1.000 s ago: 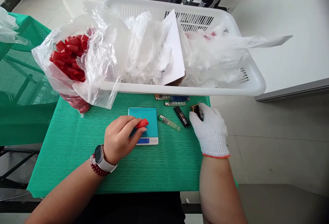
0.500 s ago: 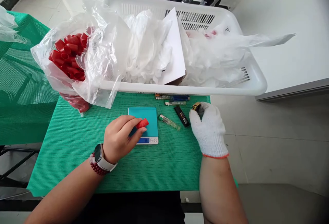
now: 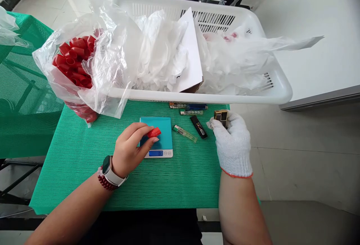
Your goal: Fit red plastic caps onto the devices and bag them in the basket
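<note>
**Cap at scale, lighter in glove**

Left hand [image 3: 132, 149] pinches a red cap [image 3: 154, 132] w/ thumb and fingertips over the scale [image 3: 164, 138]; it is possibly touching the pan, can't tell. Right hand [image 3: 233, 143], gloved, is closed round a lighter [image 3: 221, 116], held upright off the mat [image 3: 84, 155].

Progress, by my read: early. One cap and one lighter are picked. Black lighter [image 3: 198, 127], clear lighter [image 3: 185, 134] and others near the basket [image 3: 202, 97] lie untouched, and the bag [image 3: 74, 65] is full of caps.

Scale readout is too small to read. Basket contents are hidden under plastic.

scale [image 3: 156, 140] readout unreadable, lighter [image 3: 221, 116] half hidden
</note>
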Motion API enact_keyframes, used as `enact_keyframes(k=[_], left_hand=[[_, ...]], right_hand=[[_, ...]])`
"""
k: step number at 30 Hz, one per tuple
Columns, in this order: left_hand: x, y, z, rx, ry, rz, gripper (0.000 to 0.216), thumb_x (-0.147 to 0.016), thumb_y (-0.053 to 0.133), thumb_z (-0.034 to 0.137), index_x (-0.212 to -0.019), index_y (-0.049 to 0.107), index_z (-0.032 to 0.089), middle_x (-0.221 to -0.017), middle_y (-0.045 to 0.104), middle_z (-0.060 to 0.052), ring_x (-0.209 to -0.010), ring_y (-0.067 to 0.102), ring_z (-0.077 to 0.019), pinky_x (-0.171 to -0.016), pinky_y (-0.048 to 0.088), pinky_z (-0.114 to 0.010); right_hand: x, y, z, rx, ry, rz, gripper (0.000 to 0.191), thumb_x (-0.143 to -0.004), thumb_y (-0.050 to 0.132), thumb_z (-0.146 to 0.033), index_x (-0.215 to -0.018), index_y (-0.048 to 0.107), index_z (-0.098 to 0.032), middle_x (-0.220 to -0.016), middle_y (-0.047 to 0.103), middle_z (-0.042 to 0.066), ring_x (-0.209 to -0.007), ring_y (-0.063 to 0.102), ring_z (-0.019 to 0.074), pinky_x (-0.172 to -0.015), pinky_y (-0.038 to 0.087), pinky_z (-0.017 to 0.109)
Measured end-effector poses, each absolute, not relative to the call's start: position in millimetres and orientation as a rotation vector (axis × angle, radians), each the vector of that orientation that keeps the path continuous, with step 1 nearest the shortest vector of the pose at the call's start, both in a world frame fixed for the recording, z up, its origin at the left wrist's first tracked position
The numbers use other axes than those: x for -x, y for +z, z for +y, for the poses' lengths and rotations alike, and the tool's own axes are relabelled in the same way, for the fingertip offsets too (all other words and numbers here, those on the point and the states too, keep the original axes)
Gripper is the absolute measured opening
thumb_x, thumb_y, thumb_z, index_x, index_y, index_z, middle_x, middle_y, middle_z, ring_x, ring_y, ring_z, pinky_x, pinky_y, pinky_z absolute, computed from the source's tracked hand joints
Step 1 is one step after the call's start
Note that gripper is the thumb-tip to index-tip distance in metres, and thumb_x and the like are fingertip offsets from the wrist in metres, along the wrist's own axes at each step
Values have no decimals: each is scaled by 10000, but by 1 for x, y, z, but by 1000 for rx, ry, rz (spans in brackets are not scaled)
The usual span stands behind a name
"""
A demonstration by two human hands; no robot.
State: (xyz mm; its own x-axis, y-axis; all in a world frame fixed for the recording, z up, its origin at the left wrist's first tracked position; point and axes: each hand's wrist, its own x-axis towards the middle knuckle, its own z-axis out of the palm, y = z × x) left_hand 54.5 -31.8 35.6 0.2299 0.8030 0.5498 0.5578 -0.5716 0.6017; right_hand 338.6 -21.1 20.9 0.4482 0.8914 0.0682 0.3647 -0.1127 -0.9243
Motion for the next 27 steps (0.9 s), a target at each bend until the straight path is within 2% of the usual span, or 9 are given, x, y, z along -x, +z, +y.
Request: enact_keyframes(k=[3, 5, 8, 10, 12, 14, 16, 22, 27], left_hand=[[-55, 37, -31, -2196, 1266, 1237, 178, -908, 678, 175, -1083, 651, 161, -988, 684, -72, -887, 670, -162, -769, 581, -267], [-55, 38, -31, -2199, 1264, 1242, 188, -912, 665, 165, -1099, 650, 165, -1031, 673, -80, -935, 666, -174, -817, 583, -287], [-55, 38, -31, -2207, 1249, 1262, 200, -922, 642, 159, -1121, 647, 180, -1067, 654, -81, -971, 657, -187, -853, 582, -313], [-55, 37, -31, -2201, 1242, 1258, 208, -928, 630, 158, -1134, 642, 190, -1065, 649, -75, -965, 655, -187, -851, 583, -317], [-55, 37, -31, -2195, 1243, 1247, 213, -931, 625, 157, -1141, 635, 192, -1061, 646, -72, -951, 655, -182, -840, 585, -313], [-55, 36, -31, -2185, 1238, 1237, 214, -931, 626, 159, -1143, 632, 188, -1053, 643, -71, -930, 653, -176, -813, 586, -301], [-56, 37, -31, -2176, 1231, 1237, 211, -933, 625, 166, -1143, 633, 187, -1047, 637, -71, -910, 648, -170, -779, 585, -289], [-56, 37, -32, -2177, 1257, 1314, 162, -929, 640, 204, -1082, 687, 179, -917, 578, -49, -783, 590, -143, -661, 541, -258], [-56, 36, -34, -2106, 1176, 1239, 134, -967, 586, 211, -1068, 659, 164, -873, 657, -49, -740, 596, -133, -656, 515, -241]], right_hand=[[-331, 24, -25, 1562, 786, -1027, 204, -849, 644, -341, -979, 603, -189, -789, 619, -4, -692, 609, 136, -712, 573, 337], [-325, 29, -26, 1457, 866, -988, 132, -877, 601, -317, -924, 579, -196, -756, 605, -16, -645, 588, 117, -690, 568, 317], [-317, 37, -28, 1353, 946, -916, 143, -885, 574, -284, -1012, 541, -227, -806, 656, -6, -650, 616, 130, -658, 566, 323], [-315, 42, -28, 1308, 1016, -857, 202, -877, 565, -265, -1074, 520, -250, -761, 643, -25, -596, 585, 124, -573, 540, 289], [-315, 45, -27, 1286, 1097, -791, 194, -859, 565, -268, -1050, 540, -248, -649, 575, -54, -489, 489, 100, -453, 454, 223], [-316, 46, -26, 1291, 1189, -729, 139, -855, 550, -340, -930, 570, -224, -542, 501, -63, -396, 383, 89, -351, 333, 196], [-317, 45, -26, 1331, 1242, -697, 237, -862, 525, -442, -810, 568, -215, -475, 469, -53, -346, 337, 94, -302, 264, 208], [-306, 42, -35, 1414, 1182, -828, 411, -917, 512, -582, -799, 585, -196, -504, 477, -33, -366, 348, 82, -329, 231, 208], [-294, 44, -45, 1356, 1138, -973, 399, -947, 526, -556, -864, 618, -178, -540, 501, -29, -405, 366, 72, -357, 242, 191]])
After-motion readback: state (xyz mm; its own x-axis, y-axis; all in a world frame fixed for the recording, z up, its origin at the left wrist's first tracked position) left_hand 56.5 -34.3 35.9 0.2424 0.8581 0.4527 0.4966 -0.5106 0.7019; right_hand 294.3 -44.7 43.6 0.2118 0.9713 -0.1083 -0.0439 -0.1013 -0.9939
